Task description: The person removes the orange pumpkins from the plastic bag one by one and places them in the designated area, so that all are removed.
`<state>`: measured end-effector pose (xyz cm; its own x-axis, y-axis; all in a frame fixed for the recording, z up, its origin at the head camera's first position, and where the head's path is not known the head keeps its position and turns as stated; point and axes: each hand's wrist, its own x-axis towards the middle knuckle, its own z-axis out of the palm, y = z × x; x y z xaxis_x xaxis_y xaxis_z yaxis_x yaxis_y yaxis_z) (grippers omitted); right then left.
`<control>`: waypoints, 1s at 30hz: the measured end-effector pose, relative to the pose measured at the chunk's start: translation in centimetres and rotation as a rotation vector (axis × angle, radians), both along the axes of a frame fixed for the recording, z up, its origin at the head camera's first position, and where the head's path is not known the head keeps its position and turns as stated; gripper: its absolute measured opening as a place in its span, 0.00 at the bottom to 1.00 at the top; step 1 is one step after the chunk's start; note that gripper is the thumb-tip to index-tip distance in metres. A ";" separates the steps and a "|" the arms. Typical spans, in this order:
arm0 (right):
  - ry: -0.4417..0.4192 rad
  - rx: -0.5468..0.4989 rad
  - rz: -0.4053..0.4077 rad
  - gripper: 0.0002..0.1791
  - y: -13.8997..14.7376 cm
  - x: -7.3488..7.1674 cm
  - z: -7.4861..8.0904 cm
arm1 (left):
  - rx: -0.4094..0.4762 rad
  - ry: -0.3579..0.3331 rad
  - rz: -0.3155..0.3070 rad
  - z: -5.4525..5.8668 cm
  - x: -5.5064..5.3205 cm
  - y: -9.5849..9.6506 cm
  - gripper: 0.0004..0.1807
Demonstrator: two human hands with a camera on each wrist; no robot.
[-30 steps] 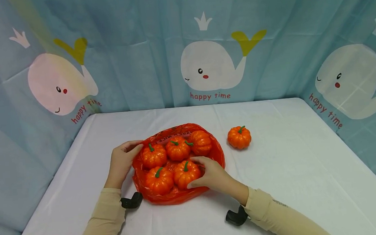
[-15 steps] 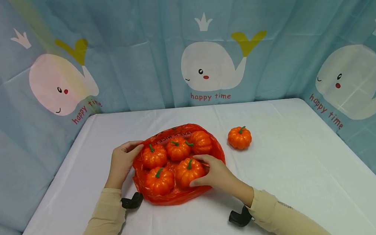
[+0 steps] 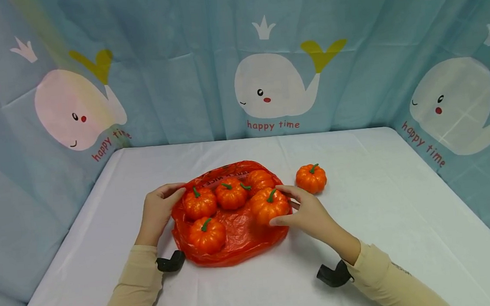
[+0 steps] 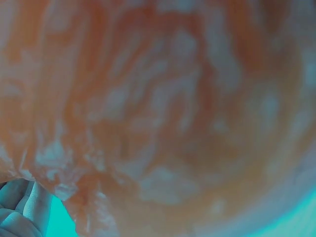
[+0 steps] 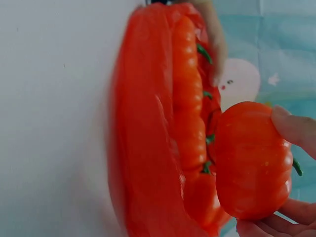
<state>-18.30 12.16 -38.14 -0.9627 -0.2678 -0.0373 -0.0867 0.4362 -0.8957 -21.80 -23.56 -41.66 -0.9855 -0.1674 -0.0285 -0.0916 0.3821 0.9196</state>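
Note:
My right hand [image 3: 309, 213] grips a small orange toy pumpkin [image 3: 268, 207] with a green stem, thumb on the near side and fingers on the far side. In the right wrist view this pumpkin [image 5: 254, 163] is raised above the bag's rim. An open red plastic bag [image 3: 243, 235] lies on the table with several like pumpkins [image 3: 207, 235] inside. At the bag's left rim, my left hand [image 3: 158, 211] pinches the plastic between thumb and fingers. The left wrist view is filled by the blurred bag [image 4: 148, 118], with part of the hand [image 4: 19, 210] at lower left.
One more pumpkin [image 3: 311, 179] stands on the white-covered table [image 3: 385, 208], right of the bag. A blue curtain [image 3: 203, 79] with whale prints hangs behind and at both sides. Black wrist-worn pieces [image 3: 334, 275] sit at both cuffs.
My right hand has lifted the pumpkin from the bag's front right and carried it rightward to the bag's right rim. The left hand and the bag stay almost still.

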 end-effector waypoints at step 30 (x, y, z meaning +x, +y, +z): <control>0.029 0.104 -0.250 0.50 9.9 0.9 2.1 | 0.002 0.012 -0.008 0.4 0.2 0.0 0.27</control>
